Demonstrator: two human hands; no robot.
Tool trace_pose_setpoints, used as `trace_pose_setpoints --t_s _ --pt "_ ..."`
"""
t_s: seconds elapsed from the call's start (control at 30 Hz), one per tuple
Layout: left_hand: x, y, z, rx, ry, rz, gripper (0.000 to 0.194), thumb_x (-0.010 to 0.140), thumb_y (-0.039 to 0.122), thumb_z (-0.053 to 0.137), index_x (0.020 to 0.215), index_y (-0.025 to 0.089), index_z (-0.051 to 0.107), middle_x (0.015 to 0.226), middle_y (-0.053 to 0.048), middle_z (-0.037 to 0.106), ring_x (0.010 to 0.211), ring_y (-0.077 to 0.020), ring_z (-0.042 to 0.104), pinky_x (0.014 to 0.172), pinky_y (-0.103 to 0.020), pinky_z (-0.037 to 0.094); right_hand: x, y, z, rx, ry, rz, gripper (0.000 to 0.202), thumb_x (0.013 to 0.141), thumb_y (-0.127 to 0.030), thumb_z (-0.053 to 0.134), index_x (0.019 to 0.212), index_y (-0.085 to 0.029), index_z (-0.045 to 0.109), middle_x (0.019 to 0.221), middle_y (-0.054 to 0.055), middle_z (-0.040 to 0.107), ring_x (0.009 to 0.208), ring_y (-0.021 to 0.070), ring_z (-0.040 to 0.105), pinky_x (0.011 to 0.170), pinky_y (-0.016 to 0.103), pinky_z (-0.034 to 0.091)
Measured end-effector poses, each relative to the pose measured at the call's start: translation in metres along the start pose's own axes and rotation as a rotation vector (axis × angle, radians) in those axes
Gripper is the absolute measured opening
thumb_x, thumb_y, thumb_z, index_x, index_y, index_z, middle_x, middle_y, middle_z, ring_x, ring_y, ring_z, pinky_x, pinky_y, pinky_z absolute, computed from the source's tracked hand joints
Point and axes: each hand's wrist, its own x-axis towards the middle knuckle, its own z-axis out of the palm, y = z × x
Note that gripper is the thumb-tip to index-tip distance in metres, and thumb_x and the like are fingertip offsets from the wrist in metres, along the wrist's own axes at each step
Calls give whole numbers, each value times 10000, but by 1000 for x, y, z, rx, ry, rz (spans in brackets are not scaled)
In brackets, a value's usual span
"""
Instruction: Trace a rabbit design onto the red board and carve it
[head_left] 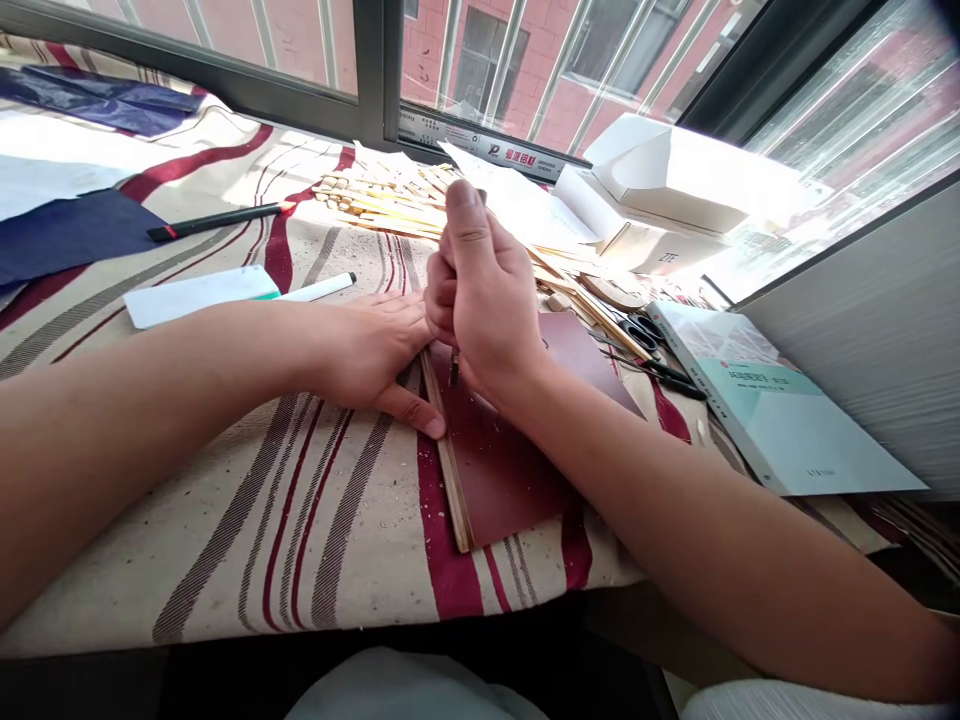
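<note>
A reddish-brown board [517, 470] with a pale wooden edge lies on the striped cloth in front of me. My left hand [367, 345] rests flat, fingers stretched out, at the board's left side, its thumb against the wooden edge. Above the far part of the board, my right hand [487, 285] is closed in a fist with the thumb on top. It grips a narrow tool [454, 368], whose dark metal tip shows below the fist and whose other end peeks out by the thumb. The rest of the tool is hidden, so its kind is unclear.
Thin wooden sticks [375, 200] are heaped by the window. A white box [652, 200], black-handled scissors [641, 330] and a book [787, 400] stand or lie rightward. Leftward are a white marker [319, 288], a dark pencil [217, 222] and dark blue sheets [75, 235].
</note>
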Motion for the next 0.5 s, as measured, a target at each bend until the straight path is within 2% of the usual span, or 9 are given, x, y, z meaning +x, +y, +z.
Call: trace_pose_setpoints --t_s 0.07,0.17,0.27,0.33,0.5 --pt "0 0 1 1 -24 -60 1271 766 990 593 1704 178 316 1795 -262 282 1581 -475 405 1282 -523 332 -2 1 1 -4 111 -25 696 902 -730 761 708 -254 291 572 -99 301 474 65 256 450 242 202" --pt "-1 1 1 27 -63 -111 1343 752 1028 543 1735 167 231 1802 -283 245 1579 -459 417 1299 -531 305 0 0 0 41 212 23 692 922 -725 745 715 -258 279 543 -108 308 449 68 232 430 253 188" --pt "-1 5 0 43 -84 -133 1319 756 1007 567 1713 140 296 1801 -281 250 1599 -471 382 1313 -562 281 5 -2 -3 88 239 112 658 982 -697 694 709 -253 293 524 -124 263 431 58 169 419 244 149" --pt "-1 7 -1 41 -72 -134 1255 766 981 589 1684 156 361 1799 -255 281 1610 -463 370 1321 -560 271 7 -5 -6 100 159 172 665 1000 -699 668 695 -251 283 526 -128 223 432 54 143 422 236 130" --pt "-2 8 -4 12 -25 -19 1092 796 898 647 1613 191 484 1708 -208 480 1533 -434 480 1280 -501 354 4 -12 -7 133 -350 191 700 960 -714 708 666 -253 271 550 -124 174 460 53 92 419 224 97"
